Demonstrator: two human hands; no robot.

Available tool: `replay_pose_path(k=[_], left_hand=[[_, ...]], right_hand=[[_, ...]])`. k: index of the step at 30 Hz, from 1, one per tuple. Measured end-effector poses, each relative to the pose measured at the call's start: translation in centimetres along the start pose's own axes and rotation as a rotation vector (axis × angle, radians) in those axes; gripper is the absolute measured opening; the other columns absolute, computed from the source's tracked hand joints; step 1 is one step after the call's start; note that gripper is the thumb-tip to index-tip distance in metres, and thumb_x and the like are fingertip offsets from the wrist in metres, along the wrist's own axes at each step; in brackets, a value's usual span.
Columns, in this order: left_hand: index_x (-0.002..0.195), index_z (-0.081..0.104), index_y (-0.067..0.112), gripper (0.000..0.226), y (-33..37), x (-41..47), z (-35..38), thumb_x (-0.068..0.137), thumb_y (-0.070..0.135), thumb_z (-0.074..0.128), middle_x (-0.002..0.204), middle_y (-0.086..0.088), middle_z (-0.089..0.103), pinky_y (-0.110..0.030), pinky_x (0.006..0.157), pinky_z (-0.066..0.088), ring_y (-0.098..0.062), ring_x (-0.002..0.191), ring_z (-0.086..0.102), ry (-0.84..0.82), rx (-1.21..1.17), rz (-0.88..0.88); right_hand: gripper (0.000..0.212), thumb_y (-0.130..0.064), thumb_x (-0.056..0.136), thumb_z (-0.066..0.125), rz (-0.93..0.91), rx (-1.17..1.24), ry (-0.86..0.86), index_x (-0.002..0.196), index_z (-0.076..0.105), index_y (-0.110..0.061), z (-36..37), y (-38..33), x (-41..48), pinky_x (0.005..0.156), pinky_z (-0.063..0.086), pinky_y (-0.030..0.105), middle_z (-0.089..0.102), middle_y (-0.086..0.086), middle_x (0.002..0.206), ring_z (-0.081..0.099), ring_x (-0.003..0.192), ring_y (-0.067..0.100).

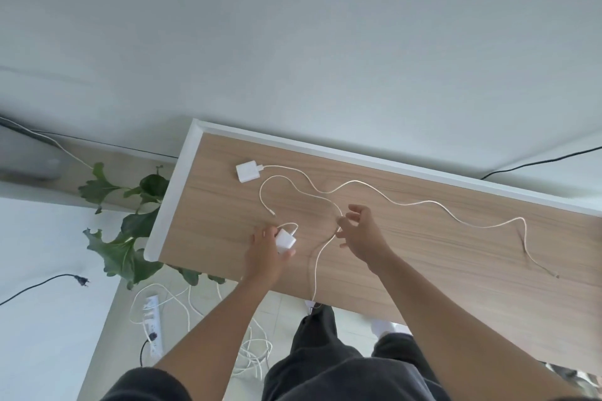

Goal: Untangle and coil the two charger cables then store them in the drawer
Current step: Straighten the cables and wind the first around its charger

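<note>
Two white charger cables lie on the wooden desk [423, 254]. One white adapter [247, 172] rests near the far left corner; its long cable [407, 203] snakes right to a plug near the right edge. My left hand [265, 250] grips the second white adapter [286, 241] near the front left. That adapter's cable [321, 257] runs across the desk and loops over the front edge. My right hand [360, 233] pinches it where the cables cross, fingers partly spread. No drawer shows.
A white raised rim [358, 154] borders the desk's far and left sides. A leafy plant [130, 231] stands left of the desk. On the floor lie a power strip [151, 319] and loose white cords [254, 355]. A black cable [537, 162] runs at the far right.
</note>
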State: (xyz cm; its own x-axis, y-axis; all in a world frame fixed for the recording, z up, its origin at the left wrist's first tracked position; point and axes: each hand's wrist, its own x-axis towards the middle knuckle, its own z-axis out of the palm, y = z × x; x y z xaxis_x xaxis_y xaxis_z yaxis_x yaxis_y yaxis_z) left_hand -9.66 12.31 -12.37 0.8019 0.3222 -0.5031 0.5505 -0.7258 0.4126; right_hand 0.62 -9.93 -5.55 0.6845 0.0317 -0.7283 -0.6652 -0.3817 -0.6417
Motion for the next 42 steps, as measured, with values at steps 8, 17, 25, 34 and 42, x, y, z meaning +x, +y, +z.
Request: replay_pose_path(k=[8,17,25,34,42], left_hand=[[0.126,0.074,0.024,0.045,-0.3,1.1,-4.0,0.084,0.037,0.084,0.118,0.010,0.066,-0.033,0.089,0.057,-0.010,0.099,0.069,-0.346,-0.220,0.202],[0.134,0.069,-0.001,0.066,0.4,-0.4,-11.6,0.087,0.045,0.077,0.101,-0.013,0.070,-0.032,0.075,0.051,-0.020,0.082,0.065,-0.763,-1.100,-0.100],[0.152,0.056,0.005,0.063,0.7,1.0,-14.8,0.100,0.039,0.066,0.105,-0.008,0.067,-0.025,0.061,0.048,-0.013,0.076,0.059,-0.459,-1.393,-0.045],[0.146,0.060,-0.002,0.059,2.4,-1.6,-15.6,0.103,0.039,0.054,0.099,-0.013,0.066,-0.027,0.061,0.045,-0.020,0.073,0.056,-0.814,-1.096,0.001],[0.134,0.067,0.007,0.043,-1.2,-0.2,-15.5,0.111,0.041,0.056,0.087,-0.003,0.062,-0.026,0.058,0.038,-0.013,0.068,0.052,-0.433,-1.085,-0.061]], right_hand=[[0.058,0.003,0.098,0.044,-0.228,-0.372,-0.170,0.128,0.070,-0.040,2.1,-0.4,-1.1,0.087,0.057,0.025,0.064,-0.017,0.141,0.071,0.110,0.014],[0.038,-0.011,0.099,0.057,-0.265,-0.347,-0.374,0.109,0.080,-0.040,1.3,-2.6,-3.5,0.107,0.046,0.030,0.067,-0.027,0.142,0.063,0.124,-0.008],[0.017,-0.025,0.100,0.051,-0.017,0.151,-0.612,0.089,0.061,-0.018,-0.6,-5.2,-5.9,0.113,0.049,0.045,0.079,0.013,0.110,0.080,0.114,0.040],[0.032,-0.034,0.108,0.068,-0.287,-0.168,-0.470,0.138,0.072,-0.042,1.8,-5.0,-7.0,0.115,0.052,0.039,0.072,-0.012,0.143,0.070,0.131,0.013],[0.037,-0.030,0.111,0.064,-0.144,0.106,-0.418,0.079,0.065,-0.012,1.4,-5.0,-7.8,0.084,0.063,0.046,0.059,0.003,0.072,0.056,0.065,0.018]])
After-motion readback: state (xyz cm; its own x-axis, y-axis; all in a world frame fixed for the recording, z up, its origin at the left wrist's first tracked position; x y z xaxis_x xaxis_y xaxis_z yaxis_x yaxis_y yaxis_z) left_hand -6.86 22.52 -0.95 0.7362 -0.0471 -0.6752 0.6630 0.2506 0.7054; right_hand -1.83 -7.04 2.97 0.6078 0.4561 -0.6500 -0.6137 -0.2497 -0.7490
